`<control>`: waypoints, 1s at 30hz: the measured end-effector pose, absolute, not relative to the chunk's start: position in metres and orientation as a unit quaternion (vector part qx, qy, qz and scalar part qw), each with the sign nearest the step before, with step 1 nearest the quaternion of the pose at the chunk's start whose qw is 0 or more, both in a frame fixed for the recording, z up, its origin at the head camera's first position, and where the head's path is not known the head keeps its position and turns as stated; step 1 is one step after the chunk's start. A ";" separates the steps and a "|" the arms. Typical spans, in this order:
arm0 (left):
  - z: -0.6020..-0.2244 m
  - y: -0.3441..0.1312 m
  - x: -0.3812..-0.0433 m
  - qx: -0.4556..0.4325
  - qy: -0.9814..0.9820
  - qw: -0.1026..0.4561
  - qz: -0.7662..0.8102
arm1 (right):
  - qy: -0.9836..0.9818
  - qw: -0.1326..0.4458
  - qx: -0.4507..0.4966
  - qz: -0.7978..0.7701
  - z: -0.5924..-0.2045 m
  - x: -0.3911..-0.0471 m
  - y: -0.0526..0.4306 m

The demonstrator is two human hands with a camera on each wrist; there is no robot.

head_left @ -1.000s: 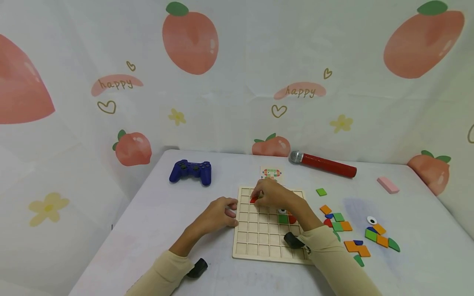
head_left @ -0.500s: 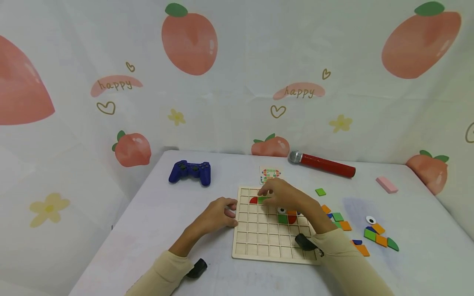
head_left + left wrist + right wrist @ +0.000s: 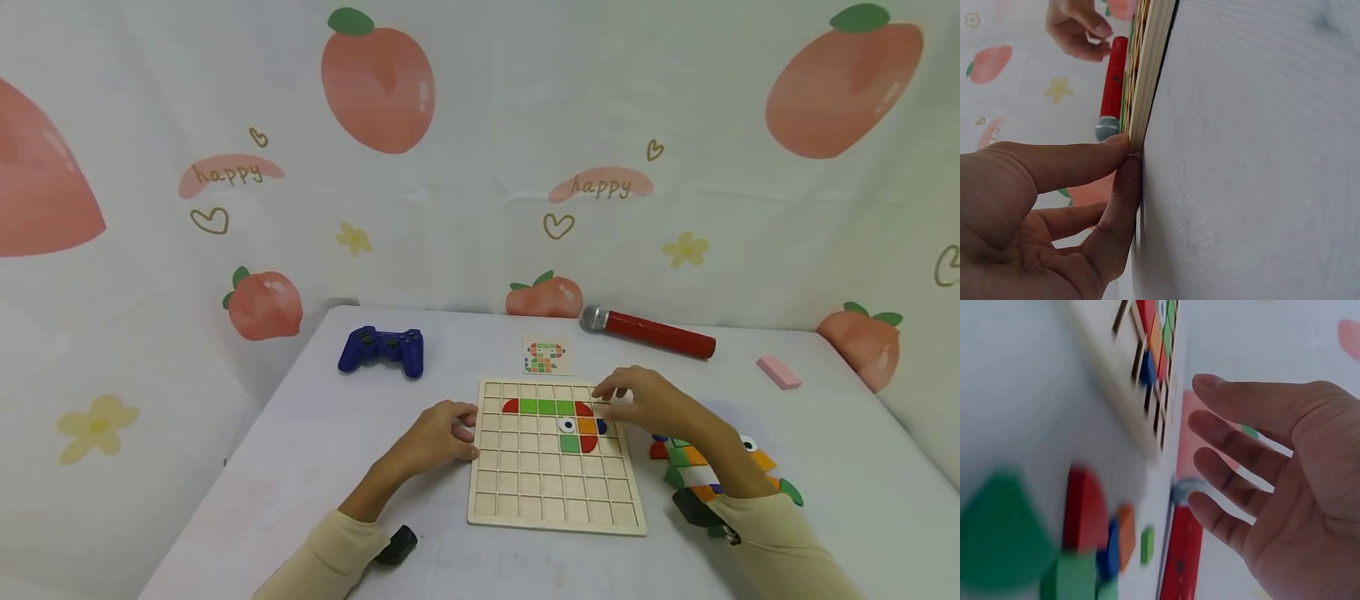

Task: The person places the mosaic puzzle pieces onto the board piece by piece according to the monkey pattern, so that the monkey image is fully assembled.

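My left hand (image 3: 435,437) grips the left edge of a wooden grid board (image 3: 517,483), thumb and index finger meeting at the rim in the left wrist view. Over the board's upper right corner hovers my right hand (image 3: 651,404), fingers spread and holding nothing; the right wrist view shows the bare fingers apart from the board. Set in the grid is a row of green square tiles (image 3: 547,407) between a red rounded tile (image 3: 511,407) and another red tile (image 3: 582,408). Below lie an eye tile (image 3: 567,425), an orange tile (image 3: 587,425) and a blue half-round (image 3: 602,426).
A pattern card (image 3: 548,356) lies behind the board. Loose coloured tiles (image 3: 791,492) sit right of it, partly hidden by my right arm. A blue game controller (image 3: 382,350), a red microphone (image 3: 652,332) and a pink block (image 3: 778,372) are farther back.
My right hand has let go of its tile and moved right, off the upper left grid. The red and green top row is now uncovered. My left hand stays at the board's edge.
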State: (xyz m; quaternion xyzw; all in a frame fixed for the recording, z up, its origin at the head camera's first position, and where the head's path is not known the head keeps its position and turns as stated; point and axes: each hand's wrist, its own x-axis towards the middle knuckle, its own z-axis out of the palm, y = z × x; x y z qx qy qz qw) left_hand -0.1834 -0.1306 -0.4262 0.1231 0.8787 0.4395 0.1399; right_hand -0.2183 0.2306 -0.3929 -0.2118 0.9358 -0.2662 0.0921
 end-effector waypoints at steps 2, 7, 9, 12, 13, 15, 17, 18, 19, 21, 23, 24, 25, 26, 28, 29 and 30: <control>-0.426 -0.131 -0.183 0.123 0.879 0.139 0.439 | 0.940 0.094 -0.199 -0.261 -0.393 -0.215 0.241; -0.425 -0.131 -0.183 0.121 0.878 0.138 0.443 | 0.943 0.097 -0.175 -0.268 -0.395 -0.209 0.263; -0.425 -0.131 -0.183 0.122 0.877 0.137 0.445 | 0.943 0.099 -0.166 -0.270 -0.396 -0.207 0.270; -0.425 -0.131 -0.182 0.125 0.877 0.135 0.444 | 0.946 0.100 -0.155 -0.265 -0.398 -0.206 0.279; -0.425 -0.131 -0.182 0.125 0.877 0.135 0.444 | 0.947 0.101 -0.152 -0.263 -0.399 -0.206 0.282; -0.425 -0.131 -0.182 0.126 0.877 0.135 0.445 | 0.949 0.103 -0.147 -0.259 -0.400 -0.206 0.286; -0.425 -0.131 -0.182 0.126 0.877 0.135 0.444 | 0.950 0.106 -0.143 -0.257 -0.401 -0.206 0.289; -0.425 -0.131 -0.182 0.126 0.877 0.135 0.444 | 0.950 0.107 -0.142 -0.256 -0.402 -0.206 0.290; -0.425 -0.131 -0.182 0.125 0.877 0.136 0.444 | 0.950 0.109 -0.140 -0.256 -0.402 -0.206 0.291; -0.425 -0.131 -0.182 0.125 0.877 0.137 0.443 | 0.951 0.112 -0.138 -0.254 -0.403 -0.207 0.292; -0.425 -0.131 -0.182 0.125 0.877 0.138 0.442 | 0.951 0.115 -0.136 -0.253 -0.404 -0.207 0.294; -0.425 -0.131 -0.182 0.124 0.877 0.138 0.442 | 0.951 0.116 -0.133 -0.254 -0.404 -0.207 0.294; -0.425 -0.131 -0.182 0.124 0.878 0.139 0.442 | 0.951 0.116 -0.132 -0.254 -0.405 -0.207 0.295; -0.425 -0.131 -0.182 0.124 0.877 0.139 0.443 | 0.951 0.116 -0.130 -0.254 -0.405 -0.207 0.295; -0.425 -0.131 -0.182 0.123 0.877 0.140 0.442 | 0.952 0.115 -0.126 -0.256 -0.407 -0.208 0.296; -0.425 -0.131 -0.182 0.123 0.877 0.140 0.442 | 0.952 0.114 -0.123 -0.256 -0.407 -0.208 0.297; -0.425 -0.131 -0.182 0.123 0.877 0.140 0.442 | 0.952 0.114 -0.118 -0.258 -0.408 -0.208 0.297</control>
